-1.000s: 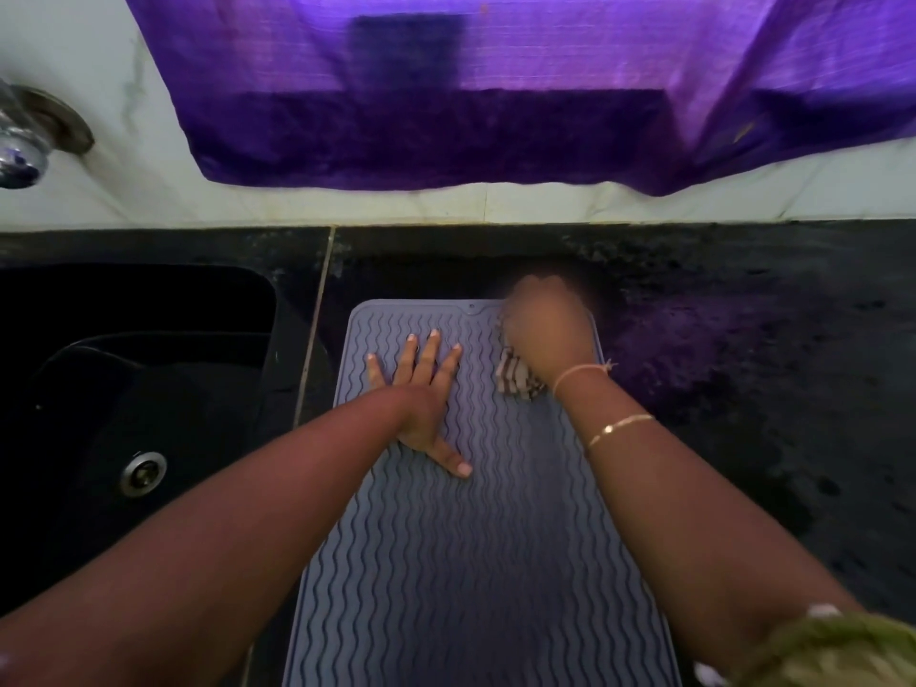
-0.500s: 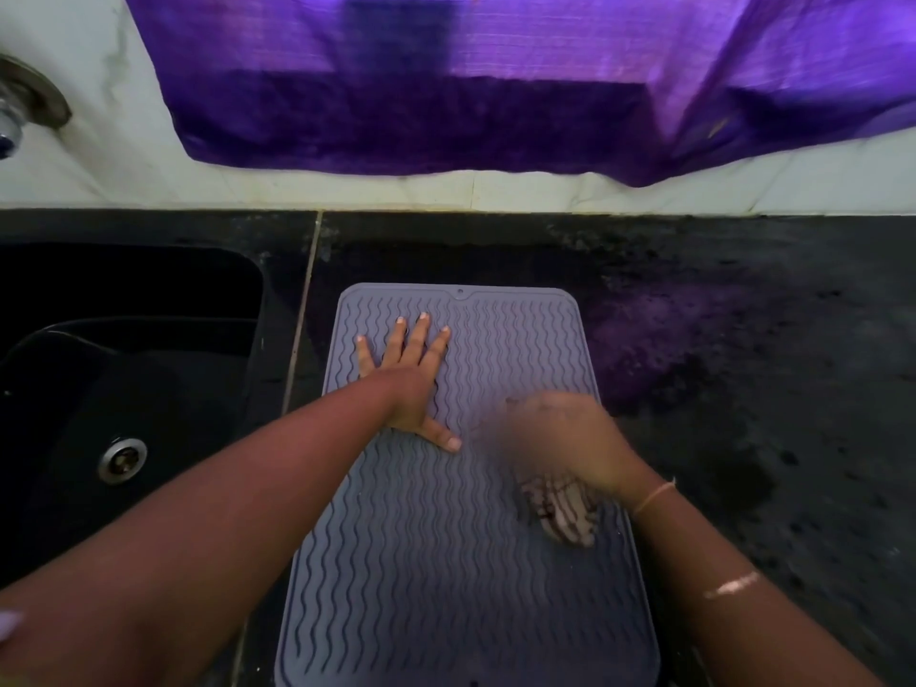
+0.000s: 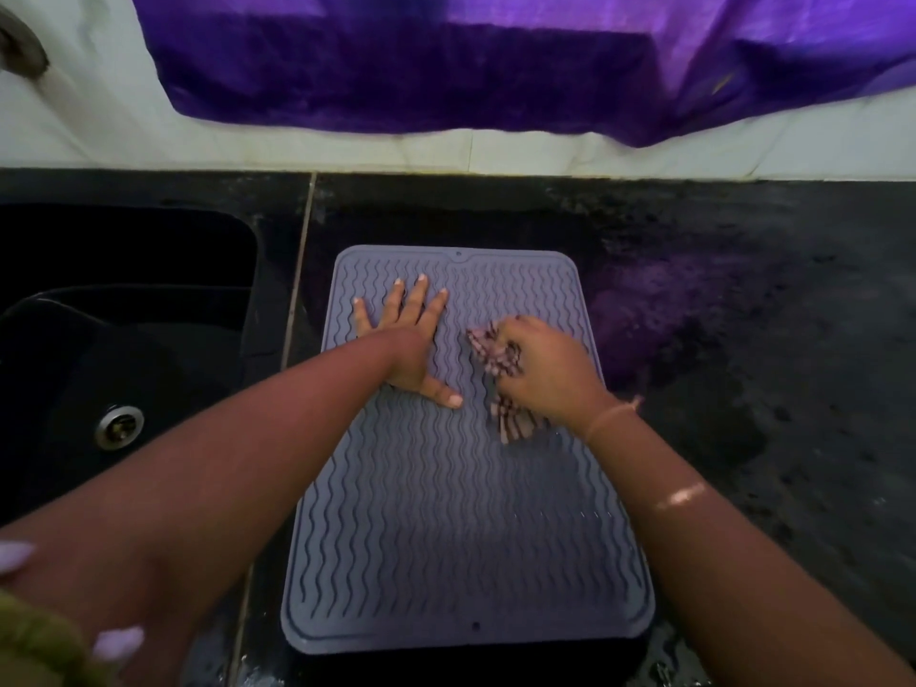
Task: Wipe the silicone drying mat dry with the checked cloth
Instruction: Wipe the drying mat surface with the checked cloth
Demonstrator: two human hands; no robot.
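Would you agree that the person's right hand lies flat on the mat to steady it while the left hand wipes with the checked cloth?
Not quite: the hands are swapped. The head view shows the left hand lying flat on the mat, while the right hand wipes with the checked cloth.

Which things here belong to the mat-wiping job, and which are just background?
In use: mat, checked cloth, right hand gripping the cloth, left hand flat on the mat.

Background: sink, drain, purple curtain, counter.
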